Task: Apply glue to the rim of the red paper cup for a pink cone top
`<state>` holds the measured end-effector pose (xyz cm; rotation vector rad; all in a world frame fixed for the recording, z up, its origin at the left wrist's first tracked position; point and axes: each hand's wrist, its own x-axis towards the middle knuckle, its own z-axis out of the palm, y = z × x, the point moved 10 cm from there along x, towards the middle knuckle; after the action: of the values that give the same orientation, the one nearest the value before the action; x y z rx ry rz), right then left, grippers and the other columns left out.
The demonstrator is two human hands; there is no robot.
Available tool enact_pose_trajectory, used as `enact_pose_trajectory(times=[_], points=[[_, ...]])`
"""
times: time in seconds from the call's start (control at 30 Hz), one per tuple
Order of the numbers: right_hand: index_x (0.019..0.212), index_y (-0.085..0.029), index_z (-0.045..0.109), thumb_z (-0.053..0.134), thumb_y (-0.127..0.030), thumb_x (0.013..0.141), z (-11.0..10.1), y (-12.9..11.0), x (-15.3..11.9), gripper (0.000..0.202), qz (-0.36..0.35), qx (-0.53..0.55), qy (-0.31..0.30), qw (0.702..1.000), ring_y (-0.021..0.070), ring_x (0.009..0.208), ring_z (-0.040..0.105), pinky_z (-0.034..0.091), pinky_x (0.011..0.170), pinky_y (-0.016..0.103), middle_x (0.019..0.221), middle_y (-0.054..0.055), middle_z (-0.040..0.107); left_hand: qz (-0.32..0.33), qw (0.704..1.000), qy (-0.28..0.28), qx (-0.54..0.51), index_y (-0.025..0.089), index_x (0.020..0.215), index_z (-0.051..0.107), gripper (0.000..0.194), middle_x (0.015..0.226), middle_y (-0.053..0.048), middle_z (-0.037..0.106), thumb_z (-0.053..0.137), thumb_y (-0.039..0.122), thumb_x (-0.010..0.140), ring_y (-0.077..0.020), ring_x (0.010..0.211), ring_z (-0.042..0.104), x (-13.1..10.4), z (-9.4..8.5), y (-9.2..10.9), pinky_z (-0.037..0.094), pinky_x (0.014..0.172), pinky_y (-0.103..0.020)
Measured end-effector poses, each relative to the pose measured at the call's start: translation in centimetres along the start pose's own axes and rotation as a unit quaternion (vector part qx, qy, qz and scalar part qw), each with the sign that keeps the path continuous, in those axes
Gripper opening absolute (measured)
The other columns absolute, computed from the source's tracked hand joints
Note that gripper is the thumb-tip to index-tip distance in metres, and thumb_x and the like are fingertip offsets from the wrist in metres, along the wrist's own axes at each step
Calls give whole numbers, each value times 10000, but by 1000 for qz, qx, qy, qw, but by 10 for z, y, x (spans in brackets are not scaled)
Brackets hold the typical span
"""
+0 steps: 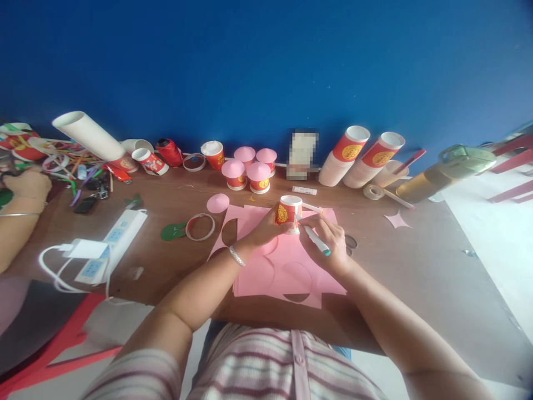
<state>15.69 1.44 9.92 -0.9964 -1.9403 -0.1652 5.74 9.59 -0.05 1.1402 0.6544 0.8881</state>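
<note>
My left hand (266, 226) is closed around the left side of a red and white paper cup (286, 215) with a yellow print. In my right hand (331, 239) is a white marker (315, 238) with a teal end, its tip at the right side of the cup. Whether the tip touches the cup, I cannot tell. Beneath both hands lie pink paper sheets (254, 278) with round holes and circle outlines. Just behind the cup is another slim white pen-like stick (312, 208), partly hidden by my right hand.
Several cups topped with pink paper cones (259, 171) stand behind; a loose pink cone (217, 203) lies nearer. Cup stacks (347, 153), a tape roll (373, 191) and a bottle (441, 172) are right. Leftward are a power strip (125, 230) and another person's hand (31, 186).
</note>
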Motion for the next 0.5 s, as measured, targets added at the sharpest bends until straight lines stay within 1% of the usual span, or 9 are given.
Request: enact_pose_trajectory(times=[0.07, 0.2, 0.3, 0.4, 0.5], points=[[994, -213, 603, 589, -120, 922, 2, -1, -1, 119, 2, 1, -7, 1000, 139, 682, 652, 488, 599, 247, 793, 6, 687, 5, 1000, -7, -1, 164, 1099, 593, 568, 1003, -61, 635, 871, 465, 706, -196, 939, 596, 1, 0, -1, 482, 821, -328], [991, -212, 602, 576, -104, 923, 4, -4, 0, 130, 7, 15, -19, 1000, 135, 688, 645, 491, 611, 248, 801, 7, 680, 11, 999, -25, 18, 159, 1087, 595, 521, 1015, -58, 626, 840, 473, 750, -181, 937, 581, 2, 1, -4, 472, 818, -306], [1008, -219, 605, 571, -93, 916, 6, -6, 0, 159, 6, 27, -31, 999, 139, 695, 653, 494, 616, 256, 810, 4, 692, 7, 999, -14, 28, 163, 1095, 590, 525, 1039, -67, 628, 837, 476, 753, -187, 948, 579, 2, -2, -7, 473, 814, -305], [1009, -221, 604, 570, -86, 908, 7, -8, -1, 172, 5, 33, -35, 999, 142, 697, 661, 493, 617, 261, 819, 1, 708, 5, 1000, 6, 23, 172, 1088, 582, 563, 1031, -67, 628, 867, 479, 712, -196, 943, 578, 1, -5, -6, 480, 811, -315], [996, -215, 601, 571, -83, 906, 8, -8, -2, 163, 7, 32, -39, 999, 135, 684, 657, 483, 606, 258, 823, 0, 713, 7, 1000, 3, 17, 177, 1095, 587, 576, 1034, -77, 632, 872, 485, 700, -212, 963, 579, 0, -2, -2, 487, 835, -341]])
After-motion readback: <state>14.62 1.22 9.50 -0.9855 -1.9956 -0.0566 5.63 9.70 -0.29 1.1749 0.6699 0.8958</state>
